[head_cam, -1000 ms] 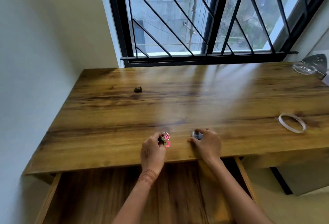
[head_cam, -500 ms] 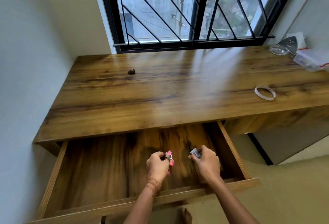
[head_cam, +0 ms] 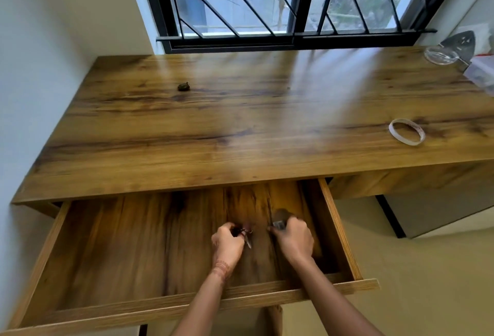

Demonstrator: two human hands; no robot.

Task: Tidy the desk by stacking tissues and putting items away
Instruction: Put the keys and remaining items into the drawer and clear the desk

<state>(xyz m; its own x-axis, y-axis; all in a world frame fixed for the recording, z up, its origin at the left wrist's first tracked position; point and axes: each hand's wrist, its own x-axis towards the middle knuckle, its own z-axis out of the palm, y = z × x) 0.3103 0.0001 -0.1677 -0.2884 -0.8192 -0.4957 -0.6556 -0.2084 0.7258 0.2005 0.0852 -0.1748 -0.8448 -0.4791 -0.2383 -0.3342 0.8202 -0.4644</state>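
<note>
A single head-worn wide-angle view looks forward and steeply down from above the near edge of the table [head_cam: 240,132]. The open drawer [head_cam: 187,301] fills the lower frame, close below the camera, with both forearms reaching in from the bottom. The barred window [head_cam: 280,1] lies farthest, across the top.

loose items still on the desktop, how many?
4 in view: small dark object back left, tape ring right, clear dish and clear packet at the far right corner. More may sit beyond the frame edge.
</note>
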